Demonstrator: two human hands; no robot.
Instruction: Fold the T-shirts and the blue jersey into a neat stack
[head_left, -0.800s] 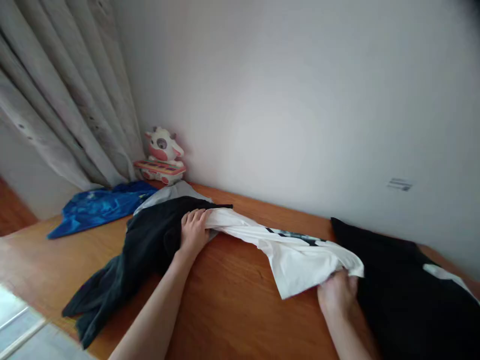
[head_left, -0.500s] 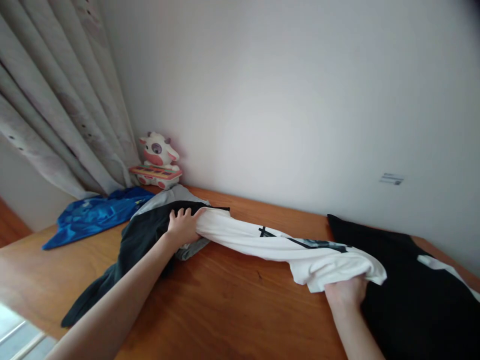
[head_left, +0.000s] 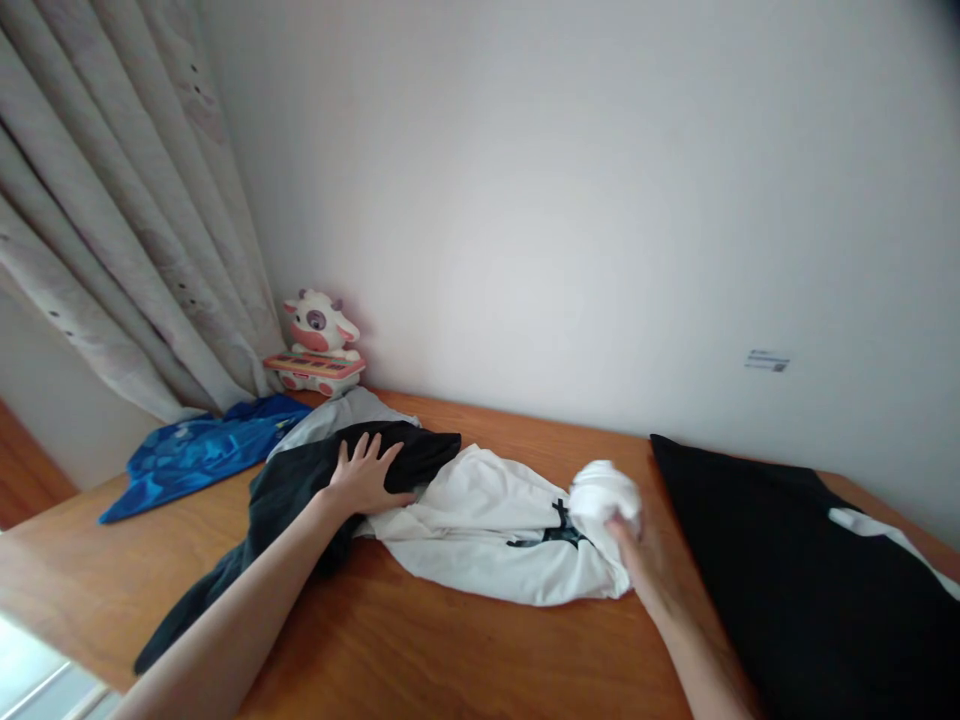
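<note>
White shirt (head_left: 495,575): laid across the middle of the worktop (head_left: 465,665), pretty rumpled, right end all bunched up
Left hand (head_left: 366,484): rested on the dark garment (head_left: 289,500), fingers spread, nothing gripped, thumb right by the shirt's left end
Right hand (head_left: 631,545): bunched end grasped, bit blurry tho
Back left: grey cloth (head_left: 341,412) partly covered by the dark garment, cow toy (head_left: 319,345) parked behind
Far right: black garment (head_left: 795,590) spread out
</note>
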